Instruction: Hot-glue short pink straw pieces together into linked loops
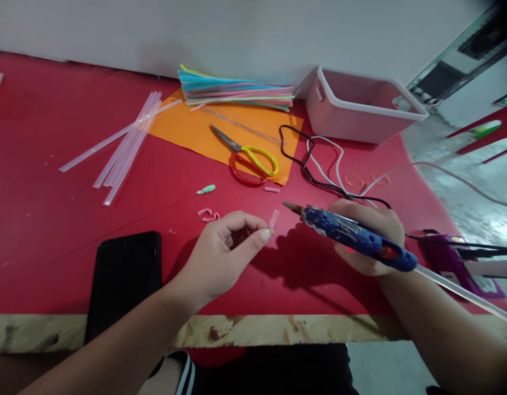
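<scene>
Between the thumb and fingertips of my left hand (229,252) is a short pink tube piece (274,219), pointing up and slightly tilted. My right hand (371,225) is closed around a blue hot glue gun (352,233), its nozzle aimed left at the piece but apart from it. A long clear glue stick (463,293) sticks out of the gun's rear. A second short pink piece (272,190) lies on the red table just beyond my left hand. Curled pink scraps (208,214) and a green-tipped thin wire (206,190) lie to its left.
Yellow-and-red scissors (253,162) rest on an orange sheet (175,129), with a bundle of coloured pipe cleaners (237,90) behind. Clear glue sticks (128,145) lie left, a black phone (124,280) near the front edge. Right are a pink bin (352,115), cords (309,170), rubber bands (354,181) and a purple object (446,258).
</scene>
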The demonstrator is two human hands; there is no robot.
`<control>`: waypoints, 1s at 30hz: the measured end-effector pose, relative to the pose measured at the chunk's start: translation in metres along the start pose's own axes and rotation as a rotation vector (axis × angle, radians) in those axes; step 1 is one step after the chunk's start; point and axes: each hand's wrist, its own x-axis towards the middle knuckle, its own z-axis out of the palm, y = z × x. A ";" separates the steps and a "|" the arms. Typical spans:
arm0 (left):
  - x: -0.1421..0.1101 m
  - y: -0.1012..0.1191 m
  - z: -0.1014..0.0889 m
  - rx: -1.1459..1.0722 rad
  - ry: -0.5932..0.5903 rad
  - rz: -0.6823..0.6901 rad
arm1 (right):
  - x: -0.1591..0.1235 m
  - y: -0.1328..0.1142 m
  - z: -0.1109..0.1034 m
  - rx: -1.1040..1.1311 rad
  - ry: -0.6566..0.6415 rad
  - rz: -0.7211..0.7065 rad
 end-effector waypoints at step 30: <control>-0.001 0.000 -0.003 0.066 -0.057 0.042 | -0.003 0.008 0.008 0.198 -0.126 -0.082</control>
